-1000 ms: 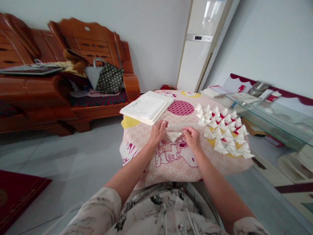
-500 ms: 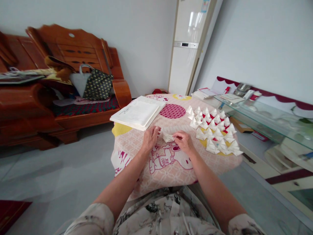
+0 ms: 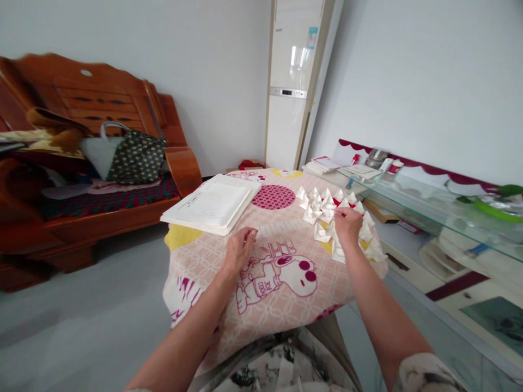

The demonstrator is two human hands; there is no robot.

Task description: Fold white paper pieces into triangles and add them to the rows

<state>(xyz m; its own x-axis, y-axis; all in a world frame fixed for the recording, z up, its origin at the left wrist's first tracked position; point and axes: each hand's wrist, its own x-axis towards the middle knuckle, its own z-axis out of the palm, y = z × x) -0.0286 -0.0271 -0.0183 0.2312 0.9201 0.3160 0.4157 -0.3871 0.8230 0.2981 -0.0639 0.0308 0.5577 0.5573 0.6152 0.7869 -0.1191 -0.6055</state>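
My right hand (image 3: pixel 348 222) reaches over the group of folded white-and-red paper pieces (image 3: pixel 322 202) at the table's right side. Its fingers are pinched together at the group's edge, on a folded paper piece that the hand mostly hides. My left hand (image 3: pixel 239 251) rests palm down on the cartoon-print tablecloth (image 3: pixel 281 272) near the table's middle, fingers loosely bent and holding nothing. A stack of white paper sheets (image 3: pixel 212 202) lies just beyond my left hand.
A wooden bench (image 3: pixel 102 179) with a dotted bag (image 3: pixel 134 157) stands at the left. A tall white air conditioner (image 3: pixel 288 92) is in the far corner. A glass shelf (image 3: pixel 429 201) with papers and small containers runs along the right wall.
The folded piece that lay between my hands is gone from the table's middle. My right hand has carried it rightward to the group of folded pieces. My left hand stayed put; the view swung right.
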